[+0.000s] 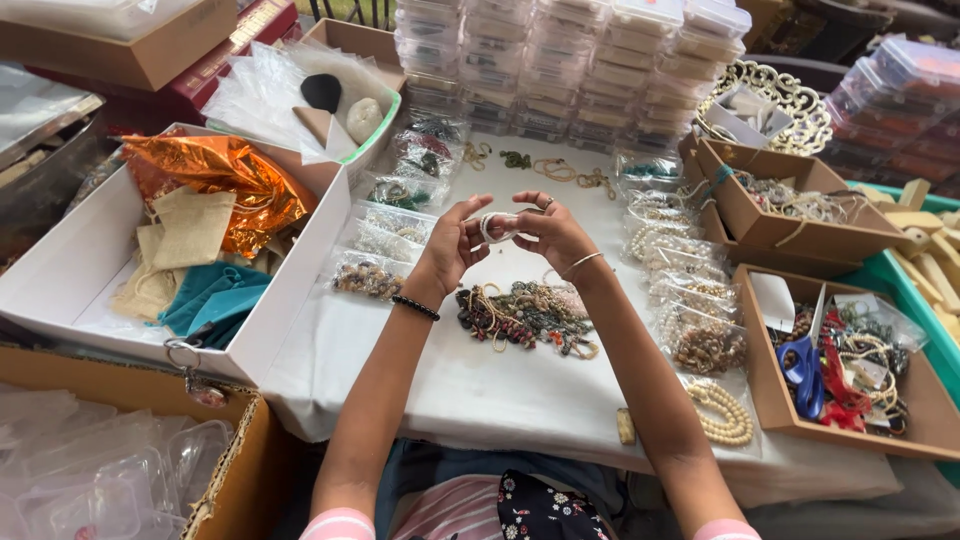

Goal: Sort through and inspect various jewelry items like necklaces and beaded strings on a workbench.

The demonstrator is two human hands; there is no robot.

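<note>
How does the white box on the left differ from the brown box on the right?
The white box is larger and holds cloth pouches and orange foil; the brown box is smaller and holds beaded jewellery and blue scissors. The white box sits beside the table; the brown box rests on it. Both are open-topped.

I'm looking down on what reads as a jewellery-making workbench, a small craft workshop. The landmark is the white-covered table [480, 390]: on its middle lies a heap of beaded strands [525, 315], and at its far edge rise stacks of clear plastic boxes [570, 60]. Right of the table sit brown cardboard trays [770, 235] of beads and cord. Left of it, a white box [90, 270] holds cloth pouches and orange foil [225, 180].
</note>
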